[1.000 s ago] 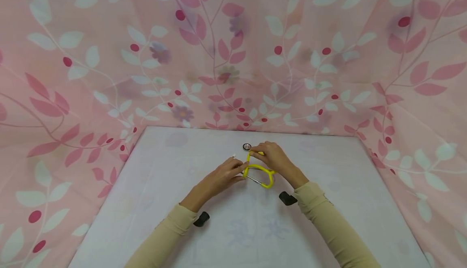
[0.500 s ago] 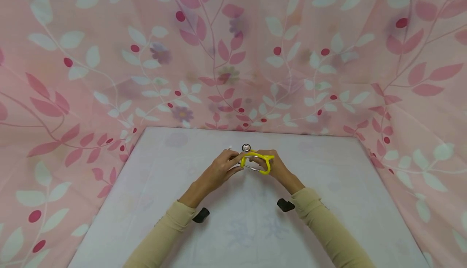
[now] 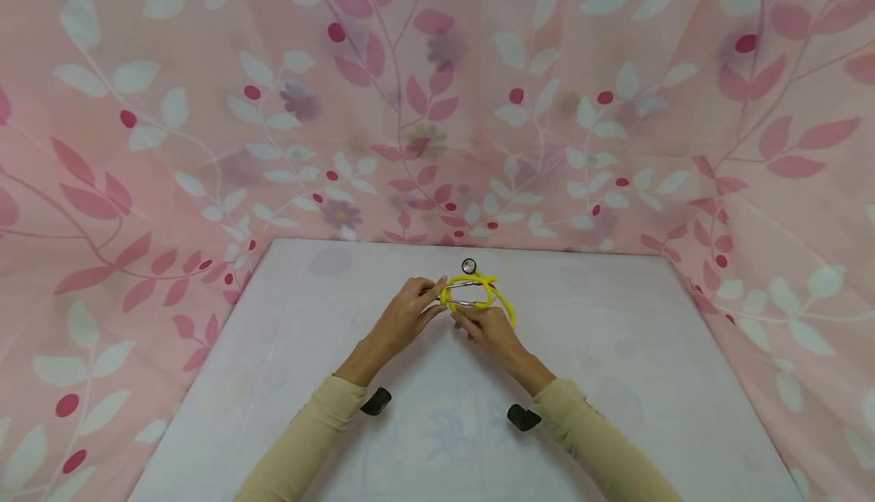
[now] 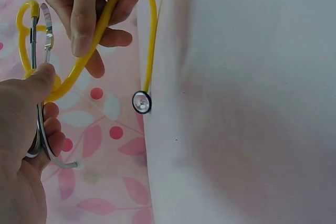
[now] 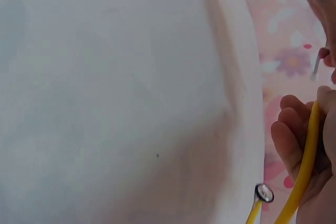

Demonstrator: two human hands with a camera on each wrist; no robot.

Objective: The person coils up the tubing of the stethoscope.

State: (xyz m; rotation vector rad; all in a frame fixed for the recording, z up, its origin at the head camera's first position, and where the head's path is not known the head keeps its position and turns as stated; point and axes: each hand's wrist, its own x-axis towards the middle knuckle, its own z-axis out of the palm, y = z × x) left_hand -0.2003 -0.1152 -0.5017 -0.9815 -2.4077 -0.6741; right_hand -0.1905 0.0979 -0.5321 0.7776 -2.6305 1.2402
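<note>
A yellow stethoscope (image 3: 510,310) is held between both hands over the far middle of the table. My left hand (image 3: 405,315) pinches its metal ear tubes (image 4: 43,129), where the yellow tubing crosses around them under the thumb. My right hand (image 3: 497,339) grips the tubing between thumb and fingers, just below the metal tubes in the head view. From there the tubing arcs over to the round chest piece (image 4: 142,102), which hangs free near the table's far edge. One ear tip (image 4: 79,164) sticks out below the left fingers; the other is hidden.
A white cloth-covered table (image 3: 437,441) lies under both hands. Pink leaf-patterned fabric (image 3: 437,107) rises behind it and at both sides. Dark wrist-camera pieces (image 3: 376,402) show beside the sleeves.
My right hand has moved from above the stethoscope's loop, round behind it, to below it, carrying the tubing. The left hand keeps its grip and has shifted slightly left.
</note>
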